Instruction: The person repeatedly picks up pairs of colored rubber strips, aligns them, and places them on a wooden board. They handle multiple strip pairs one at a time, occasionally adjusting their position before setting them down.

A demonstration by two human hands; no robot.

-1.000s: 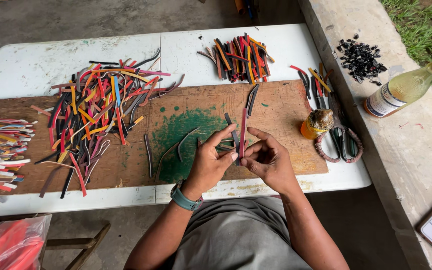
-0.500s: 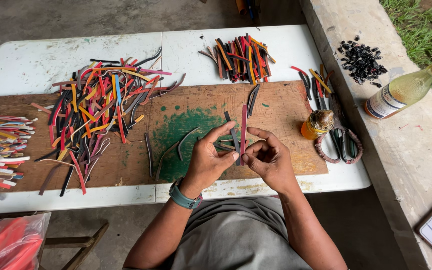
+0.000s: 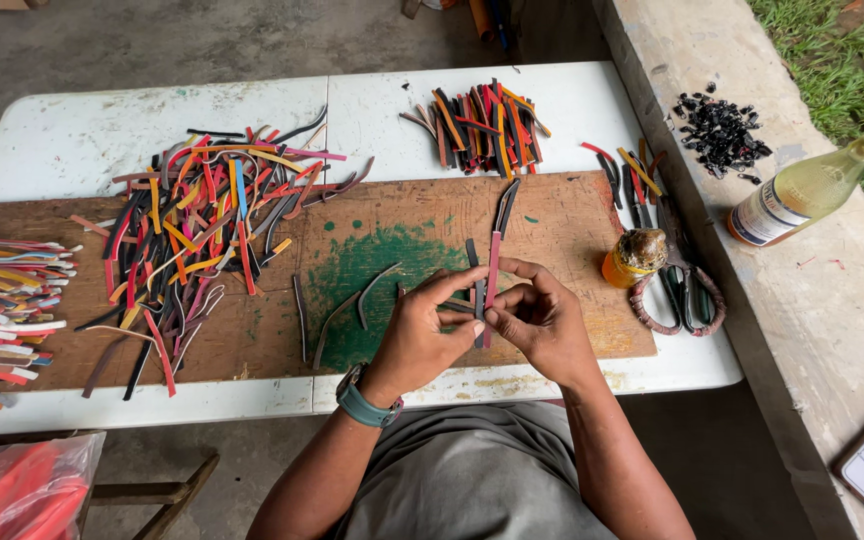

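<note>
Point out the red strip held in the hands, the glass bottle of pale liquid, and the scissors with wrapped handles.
Red strip (image 3: 493, 262), head view, on its middle above the fingers.
Glass bottle (image 3: 802, 192), head view, on its body.
Scissors (image 3: 680, 290), head view, between the wrapped handles.

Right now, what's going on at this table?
A person sits at a white table, both hands pinching thin strips above a wooden board. The left hand and right hand meet on a red strip and a dark strip. A big pile of coloured strips lies left; scissors and a glass bottle sit right.
</note>
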